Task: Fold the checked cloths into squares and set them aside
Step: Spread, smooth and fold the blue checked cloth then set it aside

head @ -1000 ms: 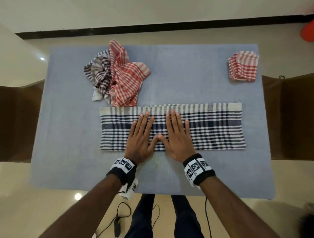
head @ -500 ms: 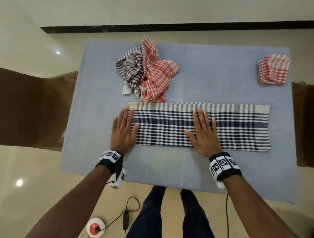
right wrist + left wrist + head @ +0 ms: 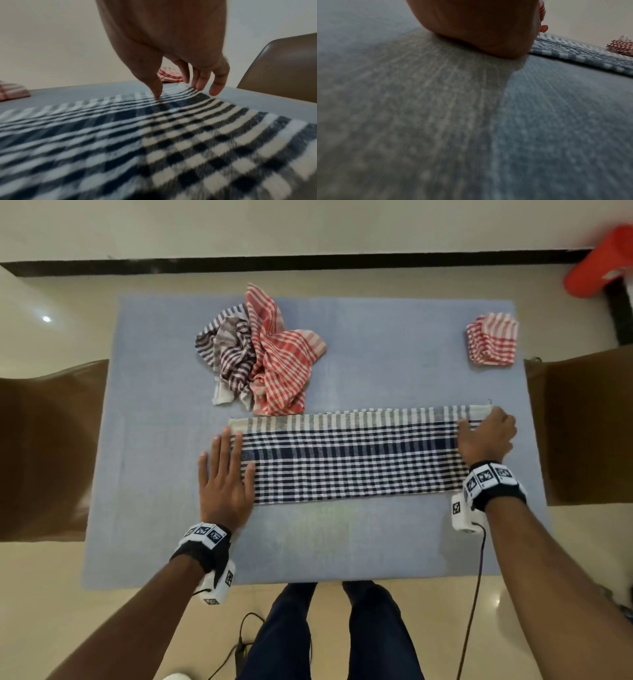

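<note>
A navy-and-white checked cloth lies on the table as a long flat strip, also seen up close in the right wrist view. My left hand lies flat, its palm on the table and its fingers over the strip's left end. My right hand arches over the strip's right end. Its thumb tip touches the cloth and its fingers point down at the far right corner; the cloth lies flat between them. A folded red checked cloth sits at the far right of the table.
A crumpled pile of red checked and brown striped cloths lies just behind the strip's left half. A blue-grey cover spreads over the table. Brown chairs stand at the left and right. A red object sits on the floor.
Both hands slid apart from the middle of the strip to its ends. The right hand now arches over the right end instead of lying flat.
</note>
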{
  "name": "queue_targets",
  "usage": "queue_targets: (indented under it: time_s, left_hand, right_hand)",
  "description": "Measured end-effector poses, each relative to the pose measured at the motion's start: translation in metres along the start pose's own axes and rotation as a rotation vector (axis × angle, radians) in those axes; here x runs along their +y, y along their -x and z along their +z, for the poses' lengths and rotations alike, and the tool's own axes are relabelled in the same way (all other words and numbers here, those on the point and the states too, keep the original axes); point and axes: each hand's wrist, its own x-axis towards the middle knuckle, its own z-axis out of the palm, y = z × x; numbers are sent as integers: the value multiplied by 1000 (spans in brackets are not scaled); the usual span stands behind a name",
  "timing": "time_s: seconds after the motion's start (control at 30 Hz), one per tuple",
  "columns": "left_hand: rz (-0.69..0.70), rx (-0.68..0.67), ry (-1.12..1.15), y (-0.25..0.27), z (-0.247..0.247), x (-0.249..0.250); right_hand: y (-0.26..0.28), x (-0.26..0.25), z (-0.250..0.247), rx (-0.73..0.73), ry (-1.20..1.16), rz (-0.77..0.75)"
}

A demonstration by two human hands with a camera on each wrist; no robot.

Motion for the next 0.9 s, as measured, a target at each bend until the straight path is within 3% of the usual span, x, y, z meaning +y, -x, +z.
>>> queue_targets:
  time_s: [0.2,0.47,0.57,0.73,0.9]
  left_hand:
    - [-12,-23,-10,-1,0,1]
    - [-26,-92,-29,-5,-7,4]
    - [-57,-158,-15,-15,-20,6]
    - [-239,-191,128,-58,-48,21]
    - [-232,-275,82,-98,-56,24]
  right_hand:
    - [-34,12,-9,-39,-145,66]
    - [-31,6,-32,-201,-232,103]
    - [-22,0,-34,-139,-274,85]
    - [3,-7,-43,-102,-294,24]
    - [13,-12,-62,-64,-444,50]
